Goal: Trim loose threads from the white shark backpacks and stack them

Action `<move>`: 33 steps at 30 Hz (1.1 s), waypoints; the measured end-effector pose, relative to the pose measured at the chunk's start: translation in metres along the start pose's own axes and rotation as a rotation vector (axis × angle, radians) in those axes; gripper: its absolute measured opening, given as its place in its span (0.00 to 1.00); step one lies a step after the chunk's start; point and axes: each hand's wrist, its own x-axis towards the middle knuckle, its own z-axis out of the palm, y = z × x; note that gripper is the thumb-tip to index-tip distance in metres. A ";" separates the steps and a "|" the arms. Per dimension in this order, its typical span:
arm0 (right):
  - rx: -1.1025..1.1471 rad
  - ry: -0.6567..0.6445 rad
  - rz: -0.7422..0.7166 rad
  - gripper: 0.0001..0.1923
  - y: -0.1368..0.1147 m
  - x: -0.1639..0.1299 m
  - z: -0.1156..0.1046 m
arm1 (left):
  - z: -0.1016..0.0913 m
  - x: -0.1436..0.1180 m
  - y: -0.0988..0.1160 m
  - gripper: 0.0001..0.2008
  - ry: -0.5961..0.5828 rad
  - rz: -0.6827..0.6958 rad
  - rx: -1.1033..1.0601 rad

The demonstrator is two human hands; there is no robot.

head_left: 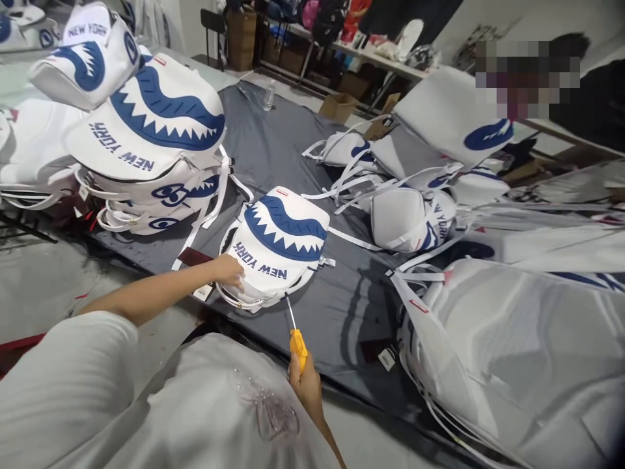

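A white backpack (273, 225) with a blue toothed-mouth print and NEW YORK lettering lies in front of me on the dark cloth-covered table. My left hand (228, 270) grips its near left edge, thumb and fingers against the white fabric. In my right hand (305, 381) is a yellow-handled tool (297, 348) with a thin pale shaft, which looks like a long-necked lighter. Its dark tip is close to the bag's lower edge; whether it touches I cannot tell. A paper tag (202, 292) and a dark red piece (196, 256) lie beside my left wrist.
Similar backpacks (151, 117) are stacked at the left. More bags (398, 218) with loose white straps lie at the right, and a large white bag (527, 339) is at the near right. A clear bottle (269, 96) stands at the far edge. Another person is at the upper right.
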 end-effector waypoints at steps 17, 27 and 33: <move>-0.575 -0.322 0.121 0.23 -0.090 0.029 -0.137 | 0.084 -0.085 0.065 0.24 -0.431 -0.029 0.473; -0.203 -0.465 0.090 0.24 -0.056 0.015 -0.143 | 0.087 -0.094 0.051 0.28 -0.018 0.249 0.261; 0.294 -0.385 0.067 0.31 -0.029 -0.014 -0.115 | 0.082 -0.055 0.062 0.29 0.262 0.115 0.576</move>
